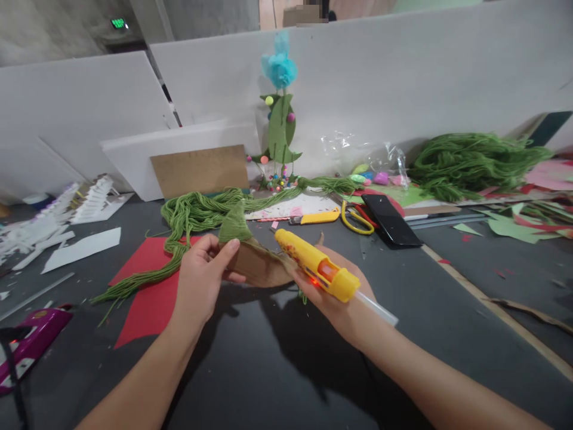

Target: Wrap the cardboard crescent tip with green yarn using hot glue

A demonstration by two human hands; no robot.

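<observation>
My left hand (203, 278) pinches a curved cardboard piece (257, 264) between thumb and fingers. Green yarn covers the upper left end of the cardboard; the rest shows bare brown. In my right hand (344, 298) is a yellow hot glue gun (316, 263), a clear glue stick jutting from its back and a small red light glowing beneath. The gun's nozzle end lies close over the cardboard's right part; whether it touches is hidden. A bundle of green yarn (197, 215) lies behind my left hand, with a tail across red paper (154, 298).
A yellow box cutter (320, 217), yellow-handled scissors (358, 221) and a black phone (389, 221) lie beyond my right hand. A blue-topped green craft flower (281, 119) stands against the white board (380, 77). More green yarn (474, 161) is heaped at right; a purple power strip (38, 343) sits at left.
</observation>
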